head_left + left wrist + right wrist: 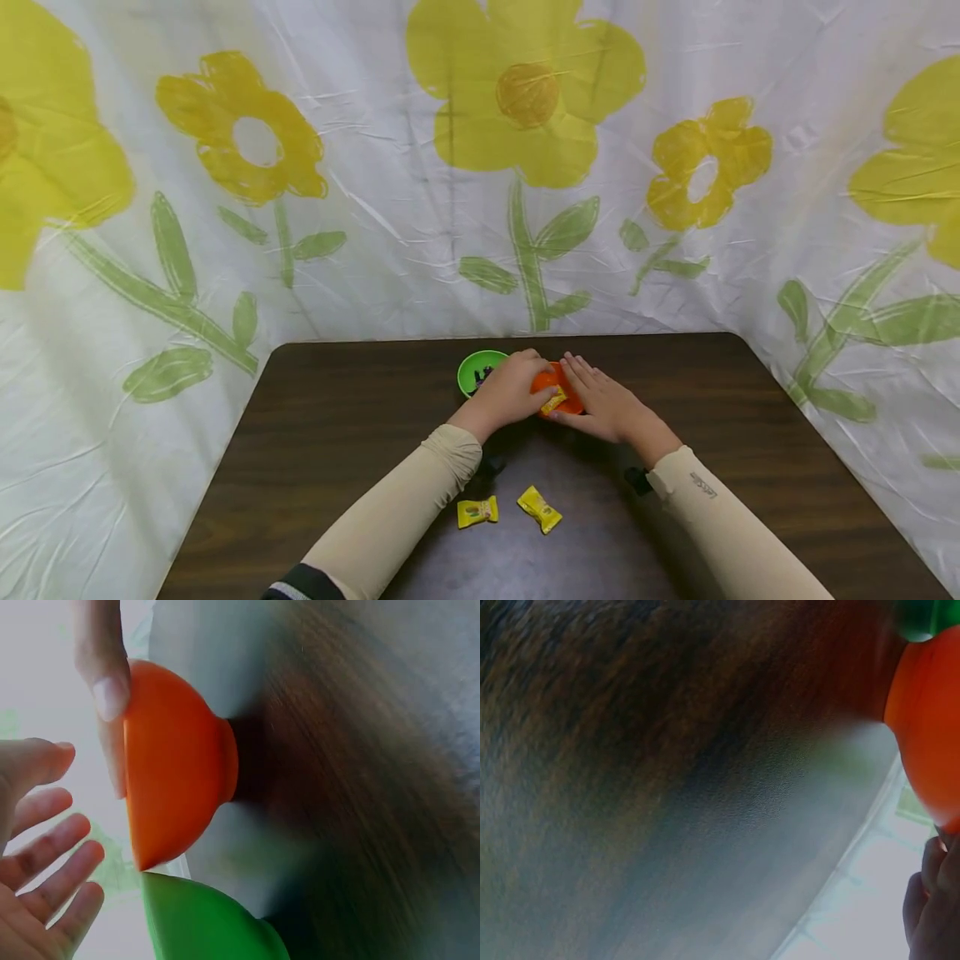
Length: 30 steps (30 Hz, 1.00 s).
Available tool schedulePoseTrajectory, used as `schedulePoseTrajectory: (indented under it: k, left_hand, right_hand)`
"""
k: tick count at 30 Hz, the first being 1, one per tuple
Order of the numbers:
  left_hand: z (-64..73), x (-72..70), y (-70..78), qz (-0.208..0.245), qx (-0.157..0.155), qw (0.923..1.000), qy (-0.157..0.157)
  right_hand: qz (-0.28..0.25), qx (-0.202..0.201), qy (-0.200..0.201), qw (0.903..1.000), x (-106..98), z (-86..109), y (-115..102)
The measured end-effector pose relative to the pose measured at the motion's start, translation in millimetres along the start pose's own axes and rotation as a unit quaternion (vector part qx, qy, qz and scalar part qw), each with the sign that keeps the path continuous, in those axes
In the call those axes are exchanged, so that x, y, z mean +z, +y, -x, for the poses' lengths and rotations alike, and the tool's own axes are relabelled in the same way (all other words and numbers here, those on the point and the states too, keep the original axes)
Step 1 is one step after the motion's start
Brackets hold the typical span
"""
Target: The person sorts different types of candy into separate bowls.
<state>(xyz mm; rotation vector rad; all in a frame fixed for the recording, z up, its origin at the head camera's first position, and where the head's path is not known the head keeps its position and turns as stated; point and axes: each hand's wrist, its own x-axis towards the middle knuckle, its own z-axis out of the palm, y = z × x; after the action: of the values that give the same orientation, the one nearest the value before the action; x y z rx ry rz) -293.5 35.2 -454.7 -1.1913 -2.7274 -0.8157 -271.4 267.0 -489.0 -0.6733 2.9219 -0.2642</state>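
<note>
My left hand (510, 390) hovers over the left side of an orange bowl (176, 769). In the left wrist view its fingers (64, 874) are spread and loosely bent, with nothing between them. A yellow-wrapped candy (555, 399) lies inside the orange bowl. My right hand (611, 406) rests against the right side of that bowl, its fingers straight along the rim and the thumb at the near edge. Touching the orange bowl on the left is a green bowl (210, 919), which holds small dark pieces (482, 376), partly hidden by my left hand.
Two more yellow-wrapped candies, one on the left (477, 512) and one on the right (539, 509), lie on the dark wooden table (337, 417) between my forearms. Behind the table hangs a white curtain (375, 167) printed with yellow flowers.
</note>
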Motion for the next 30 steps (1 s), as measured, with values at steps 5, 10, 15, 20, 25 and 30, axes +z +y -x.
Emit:
schedulePoseTrajectory:
  k: [5,10,15,20,25,30]
  left_hand:
    - [17.4,-7.9,3.2,0.008,0.024,0.9997,-0.007]
    - [43.4,-20.4,7.7,0.029,0.053,0.9976,-0.035]
    - [74.8,-29.8,13.8,0.034,0.061,0.9951,-0.07]
    - [107.7,-33.5,17.0,0.023,0.03,0.9914,-0.126]
    - [134.7,-36.6,12.6,-0.014,-0.017,0.9837,-0.179]
    - [151.5,-37.0,8.5,-0.029,-0.028,0.9801,-0.194]
  right_hand:
    - [0.007,-0.007,-0.001,1.0,-1.7,-2.4,-2.9]
    - [0.014,-0.006,0.001,0.9999,-4.0,-4.7,-3.7]
    - [0.006,-0.006,0.016,0.9998,-3.9,-2.3,-1.8]
    - [0.006,-0.002,0.016,0.9999,0.6,2.1,-0.5]
    - [-0.003,-0.007,0.013,0.9999,3.0,2.3,-2.0]
    - [0.009,-0.011,0.014,0.9998,1.1,0.8,-3.7]
